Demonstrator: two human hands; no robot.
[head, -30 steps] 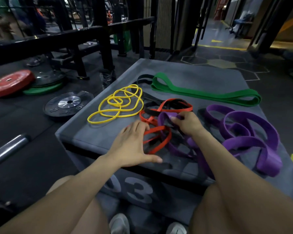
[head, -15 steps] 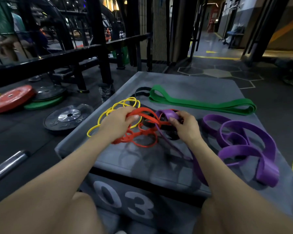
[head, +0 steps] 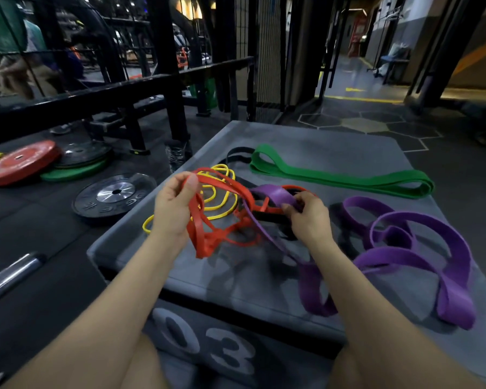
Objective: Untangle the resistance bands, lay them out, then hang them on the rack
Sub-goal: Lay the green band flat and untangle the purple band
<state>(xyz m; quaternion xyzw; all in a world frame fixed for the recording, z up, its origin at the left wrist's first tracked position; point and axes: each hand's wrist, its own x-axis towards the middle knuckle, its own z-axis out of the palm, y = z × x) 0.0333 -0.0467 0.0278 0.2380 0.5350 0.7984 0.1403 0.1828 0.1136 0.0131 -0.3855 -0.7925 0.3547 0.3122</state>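
Observation:
My left hand (head: pixel 174 209) grips a tangled red band (head: pixel 208 234) and holds it lifted above the grey box (head: pixel 236 282). My right hand (head: pixel 306 217) pinches a purple band (head: pixel 272 193) that is knotted with the red one and with a black band (head: pixel 270 217). This purple band trails down toward me under my right forearm. A thin yellow band (head: pixel 222 197) lies coiled behind the red one. A green band (head: pixel 343 175) lies folded flat at the far side. A wide purple band (head: pixel 421 248) lies looped at the right.
The black rack (head: pixel 174 88) stands behind the box, with a rail running left. Weight plates (head: pixel 112 192) and a red plate (head: pixel 20 161) lie on the floor to the left. A steel bar (head: pixel 9 273) lies at lower left. People stand at far left.
My left hand went from resting flat on the box to gripping the red band and raising it. My right hand has lifted the purple band with the tangle.

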